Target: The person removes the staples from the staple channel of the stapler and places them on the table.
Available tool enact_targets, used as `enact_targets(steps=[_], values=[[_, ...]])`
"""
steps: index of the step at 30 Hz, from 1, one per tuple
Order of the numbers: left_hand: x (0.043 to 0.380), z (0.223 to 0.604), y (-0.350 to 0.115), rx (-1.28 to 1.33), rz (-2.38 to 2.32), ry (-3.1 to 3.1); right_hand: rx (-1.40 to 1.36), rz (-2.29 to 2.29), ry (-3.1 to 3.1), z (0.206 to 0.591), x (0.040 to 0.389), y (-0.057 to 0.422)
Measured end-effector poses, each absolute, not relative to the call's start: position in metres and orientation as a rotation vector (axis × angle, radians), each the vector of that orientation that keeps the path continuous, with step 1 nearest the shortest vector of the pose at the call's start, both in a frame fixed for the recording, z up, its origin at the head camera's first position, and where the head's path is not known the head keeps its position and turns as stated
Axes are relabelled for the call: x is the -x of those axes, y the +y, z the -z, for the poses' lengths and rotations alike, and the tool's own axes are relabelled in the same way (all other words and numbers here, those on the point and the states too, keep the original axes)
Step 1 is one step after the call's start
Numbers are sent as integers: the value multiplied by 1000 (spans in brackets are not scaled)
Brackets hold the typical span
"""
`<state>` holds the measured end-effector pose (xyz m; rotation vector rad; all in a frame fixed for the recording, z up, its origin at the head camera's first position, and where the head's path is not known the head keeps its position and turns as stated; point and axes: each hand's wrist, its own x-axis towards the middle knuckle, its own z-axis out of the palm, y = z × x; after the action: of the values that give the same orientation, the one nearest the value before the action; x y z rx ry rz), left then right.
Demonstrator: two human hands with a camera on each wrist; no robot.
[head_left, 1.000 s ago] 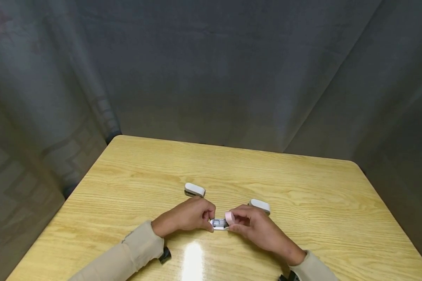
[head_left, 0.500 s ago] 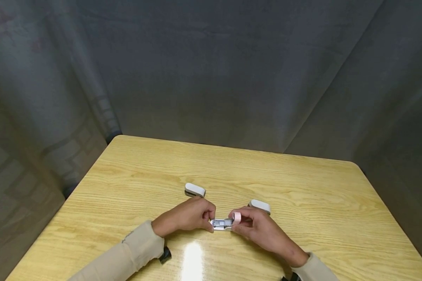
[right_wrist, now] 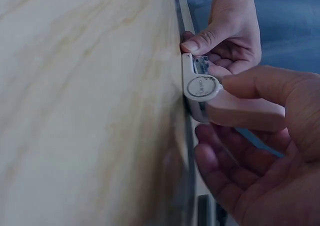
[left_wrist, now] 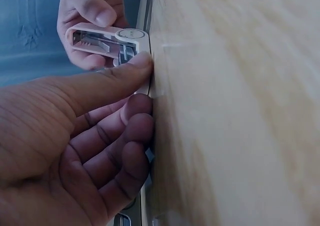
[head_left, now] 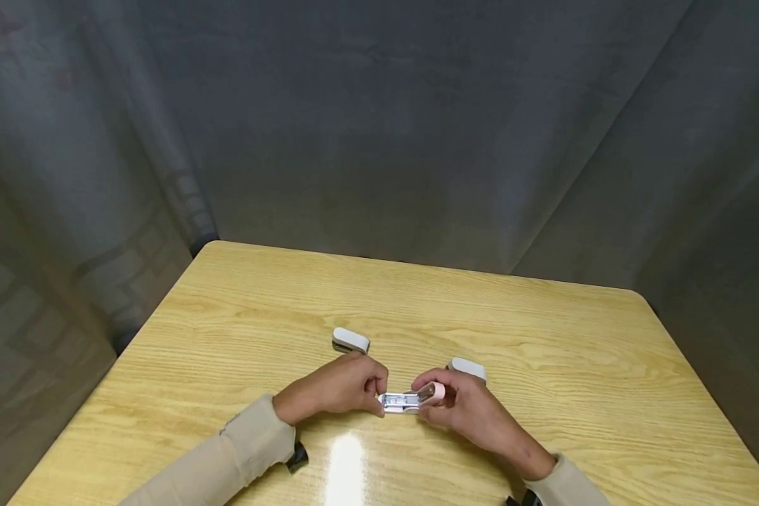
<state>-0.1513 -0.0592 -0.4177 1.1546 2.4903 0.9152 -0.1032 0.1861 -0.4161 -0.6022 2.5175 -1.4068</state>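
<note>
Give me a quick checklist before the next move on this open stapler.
1. Left hand pinching the end of the open stapler: ok.
2. Right hand holding the pink cover: ok.
3. Pink cover swung open, exposing the metal track: ok.
4. Staples in the track: cannot tell, too small to make out.
5. White stapler beyond the right hand clear of it: cannot tell, the hand partly hides it.

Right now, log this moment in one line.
left hand: pinches open stapler | right hand: holds its pink cover | two white staplers: on table
</note>
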Motion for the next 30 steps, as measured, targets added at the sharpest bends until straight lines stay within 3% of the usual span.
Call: enact_targets(steps=[16, 30], values=[[154, 418, -59, -1154, -880, 2494, 858, 1458, 2675, 377, 102, 171], [155, 418, -58, -1148, -858, 2494, 969, 1212, 2660, 379, 100, 154]])
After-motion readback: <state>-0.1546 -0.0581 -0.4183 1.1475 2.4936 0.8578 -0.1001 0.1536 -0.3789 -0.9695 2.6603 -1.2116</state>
